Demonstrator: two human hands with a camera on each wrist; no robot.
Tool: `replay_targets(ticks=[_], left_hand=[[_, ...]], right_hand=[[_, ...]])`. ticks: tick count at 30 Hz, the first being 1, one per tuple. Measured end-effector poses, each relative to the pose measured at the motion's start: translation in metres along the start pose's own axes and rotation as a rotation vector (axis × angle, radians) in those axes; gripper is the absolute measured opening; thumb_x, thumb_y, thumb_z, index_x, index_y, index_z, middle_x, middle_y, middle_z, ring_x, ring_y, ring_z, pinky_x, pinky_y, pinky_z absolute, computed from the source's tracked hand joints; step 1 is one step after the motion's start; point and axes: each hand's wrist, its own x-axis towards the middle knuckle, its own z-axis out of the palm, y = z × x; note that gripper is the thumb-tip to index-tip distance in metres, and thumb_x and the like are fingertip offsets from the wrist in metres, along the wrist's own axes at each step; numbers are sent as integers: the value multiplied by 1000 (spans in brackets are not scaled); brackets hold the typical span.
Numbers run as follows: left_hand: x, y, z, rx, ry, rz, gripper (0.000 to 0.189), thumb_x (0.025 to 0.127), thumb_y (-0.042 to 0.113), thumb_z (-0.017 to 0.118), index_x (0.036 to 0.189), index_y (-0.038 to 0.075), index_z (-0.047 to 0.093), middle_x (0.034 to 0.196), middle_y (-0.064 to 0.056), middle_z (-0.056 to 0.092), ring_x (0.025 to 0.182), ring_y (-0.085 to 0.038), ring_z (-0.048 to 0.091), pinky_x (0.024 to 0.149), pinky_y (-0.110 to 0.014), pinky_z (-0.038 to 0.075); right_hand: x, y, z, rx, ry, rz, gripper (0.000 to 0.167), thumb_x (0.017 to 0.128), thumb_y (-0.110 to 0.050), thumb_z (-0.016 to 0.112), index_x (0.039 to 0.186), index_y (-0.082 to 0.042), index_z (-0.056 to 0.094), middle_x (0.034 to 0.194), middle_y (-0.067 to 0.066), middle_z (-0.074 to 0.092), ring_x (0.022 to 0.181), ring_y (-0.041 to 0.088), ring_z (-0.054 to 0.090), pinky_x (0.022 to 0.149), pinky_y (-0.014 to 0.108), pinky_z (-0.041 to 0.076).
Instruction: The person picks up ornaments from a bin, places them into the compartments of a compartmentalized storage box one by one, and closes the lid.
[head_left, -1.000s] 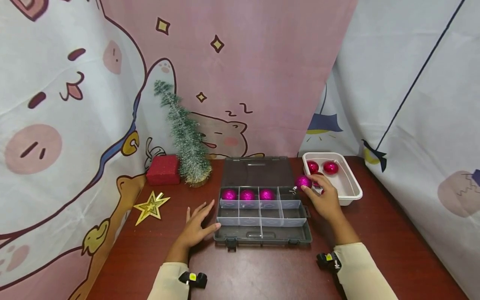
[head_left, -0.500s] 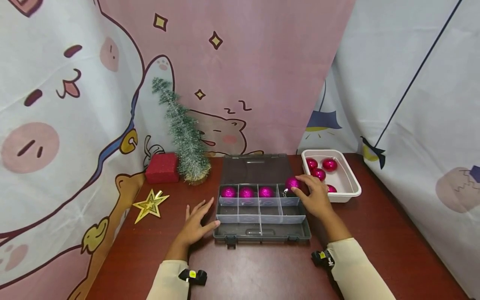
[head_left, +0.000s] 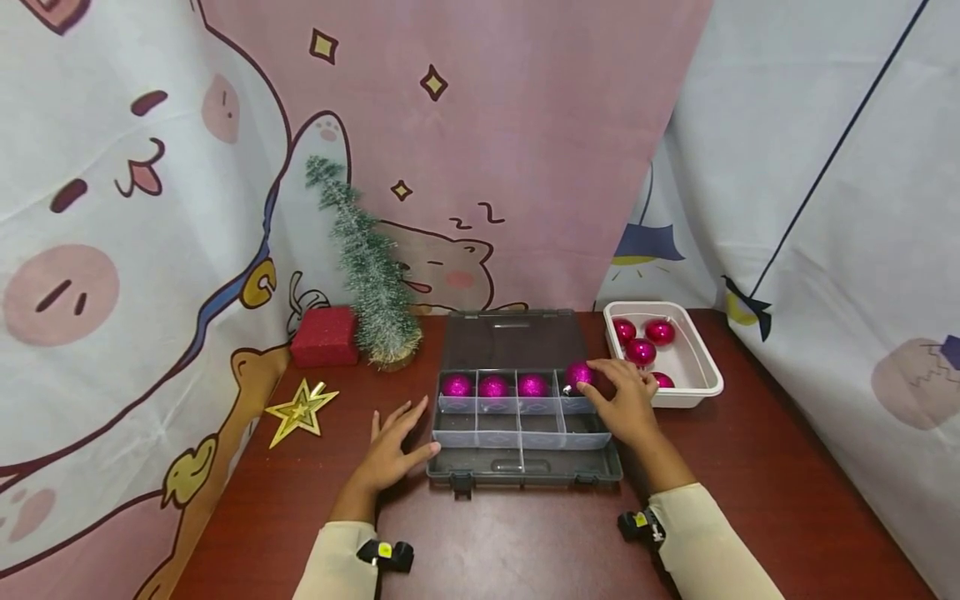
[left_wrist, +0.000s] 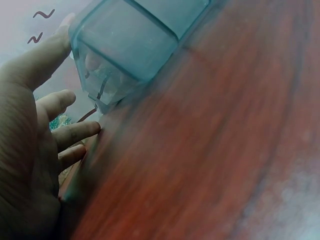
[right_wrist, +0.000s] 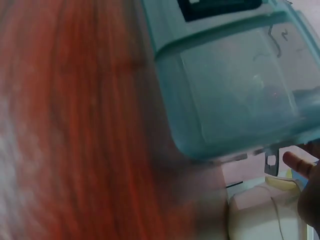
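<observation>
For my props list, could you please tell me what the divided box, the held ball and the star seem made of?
Divided box: likely smooth, tinted plastic, as its walls are see-through.
Ball in the right hand: perhaps plastic under a glitter coat, given its speckled sparkle.
Star: glossy gold, plastic or thin metal; the shine leaves that open.

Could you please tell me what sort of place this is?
Probably a makeshift recording booth: cartoon-printed cloth hangs behind and beside a reddish-brown table, and a small black device is strapped at each wrist.
</observation>
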Motion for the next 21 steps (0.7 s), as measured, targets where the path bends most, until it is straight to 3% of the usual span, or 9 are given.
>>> replay_targets(ticks=[10,21], left_hand=[[-3,-1,3,-27,54,47,88,96,49,78,167,11,45,165,-19,55,156,-54,39,120,-89,-5],[0,0,0,-6,-7,-14,89,96,46,78,170,12,41,170,-16,51,162,-50,35,123,-86,-9]], right_hand=[[-4,2,7,-29,31,-31,42,88,-18,91,125,-3,78,126,20,78,124,42,62,108,73,23],[-8,7,10,-76,-4,-17,44,90,-25,89,128,-5,77,127,21,78,127,41,60,110,73,20]])
